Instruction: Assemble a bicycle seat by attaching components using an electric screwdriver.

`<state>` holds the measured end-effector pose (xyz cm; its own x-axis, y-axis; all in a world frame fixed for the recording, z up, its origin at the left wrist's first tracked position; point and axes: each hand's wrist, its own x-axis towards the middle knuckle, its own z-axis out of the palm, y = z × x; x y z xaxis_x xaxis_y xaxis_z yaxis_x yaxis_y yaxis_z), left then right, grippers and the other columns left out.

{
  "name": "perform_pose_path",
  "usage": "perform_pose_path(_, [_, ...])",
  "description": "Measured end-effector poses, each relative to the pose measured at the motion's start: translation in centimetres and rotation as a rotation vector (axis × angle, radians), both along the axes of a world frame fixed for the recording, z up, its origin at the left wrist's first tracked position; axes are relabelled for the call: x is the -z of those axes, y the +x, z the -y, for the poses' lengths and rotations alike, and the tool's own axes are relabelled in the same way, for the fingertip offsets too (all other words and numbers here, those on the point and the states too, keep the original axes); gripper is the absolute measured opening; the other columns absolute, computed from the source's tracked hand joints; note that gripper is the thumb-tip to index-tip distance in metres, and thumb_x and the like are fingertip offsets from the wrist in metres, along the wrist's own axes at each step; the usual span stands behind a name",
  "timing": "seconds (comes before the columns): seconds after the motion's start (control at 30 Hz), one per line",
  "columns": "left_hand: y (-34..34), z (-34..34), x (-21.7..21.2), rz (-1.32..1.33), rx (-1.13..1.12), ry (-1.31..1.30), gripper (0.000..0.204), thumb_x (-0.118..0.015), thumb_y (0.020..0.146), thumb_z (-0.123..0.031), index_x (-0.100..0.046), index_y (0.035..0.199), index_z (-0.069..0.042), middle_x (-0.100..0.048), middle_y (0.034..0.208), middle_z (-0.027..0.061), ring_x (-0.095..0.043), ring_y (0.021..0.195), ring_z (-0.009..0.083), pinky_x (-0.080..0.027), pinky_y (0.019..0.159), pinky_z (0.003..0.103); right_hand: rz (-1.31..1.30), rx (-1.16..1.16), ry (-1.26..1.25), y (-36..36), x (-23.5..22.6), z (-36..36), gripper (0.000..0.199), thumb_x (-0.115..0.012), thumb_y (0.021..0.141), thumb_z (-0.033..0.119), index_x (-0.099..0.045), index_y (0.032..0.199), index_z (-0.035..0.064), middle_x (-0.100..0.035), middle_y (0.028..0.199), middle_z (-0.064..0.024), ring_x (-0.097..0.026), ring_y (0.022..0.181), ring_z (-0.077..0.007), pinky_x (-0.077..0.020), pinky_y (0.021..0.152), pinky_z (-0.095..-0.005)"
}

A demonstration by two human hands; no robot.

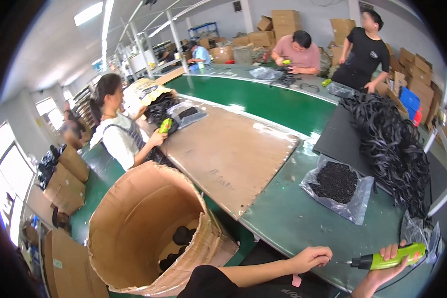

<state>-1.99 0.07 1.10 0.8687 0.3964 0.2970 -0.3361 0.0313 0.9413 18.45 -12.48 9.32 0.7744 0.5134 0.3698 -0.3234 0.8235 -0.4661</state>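
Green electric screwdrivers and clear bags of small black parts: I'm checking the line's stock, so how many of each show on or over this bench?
Green electric screwdrivers: 4
Clear bags of small black parts: 2
Total: 6

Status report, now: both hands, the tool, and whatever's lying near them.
Right hand gripping green electric screwdriver, bit pointing left. Left hand loosely closed, empty as far as visible, on green table edge. Bag of small black parts lies beyond, apart.
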Motion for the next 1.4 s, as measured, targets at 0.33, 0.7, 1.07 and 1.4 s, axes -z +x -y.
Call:
perform_pose_path(0.33, [-0.1,0.6,-0.2,0.041,-0.013,0.036,0.007,-0.047,0.093,-0.006,-0.049,0.088,-0.001,-0.048,0.081,0.0038,-0.049,0.069,0.0125,-0.042,0.063,0.025,-0.105,-0.074,-0.175,-1.3,-1.1,-0.7,0.047,-0.068,0.073,0.040,-0.054,0.098,0.0037,-0.041,0.064,-0.0036,-0.039,0.059,-0.0163,-0.0324,0.059,-0.0311])
perform_pose_path(0.7, [0.1,0.4,0.3,0.045,-0.037,0.075,0.006,-0.048,0.092,-0.006,-0.049,0.088,-0.001,-0.048,0.081,0.0042,-0.049,0.069,0.0133,-0.043,0.063,0.026,-0.130,-0.043,-0.224,-1.5,-1.0,-0.9,0.047,-0.069,0.071,0.040,-0.050,0.096,0.0047,-0.039,0.063,-0.0025,-0.038,0.057,-0.0152,-0.0325,0.060,-0.0308])
perform_pose_path(1.07, [0.5,0.7,-0.1,-0.041,-0.049,-0.036,0.011,-0.045,0.094,-0.009,-0.045,0.084,-0.004,-0.046,0.071,0.0014,-0.046,0.063,0.0100,-0.041,0.059,0.025,0.202,-0.111,-0.052,-2.8,-0.3,0.8,0.050,-0.069,0.073,0.043,-0.050,0.103,0.0076,-0.047,0.068,-0.0039,-0.044,0.058,-0.0172,-0.0360,0.058,-0.0323])
perform_pose_path(1.4, [0.9,-0.4,-0.8,-0.329,-0.018,0.205,0.007,-0.047,0.090,-0.008,-0.046,0.086,-0.004,-0.051,0.069,0.0083,-0.052,0.064,0.0222,-0.043,0.061,0.034,0.193,-0.224,-0.033,-0.9,2.0,-2.2,0.035,-0.049,0.092,0.034,-0.038,0.108,0.0058,-0.037,0.065,-0.0004,-0.036,0.053,-0.0098,-0.0324,0.051,-0.0242])
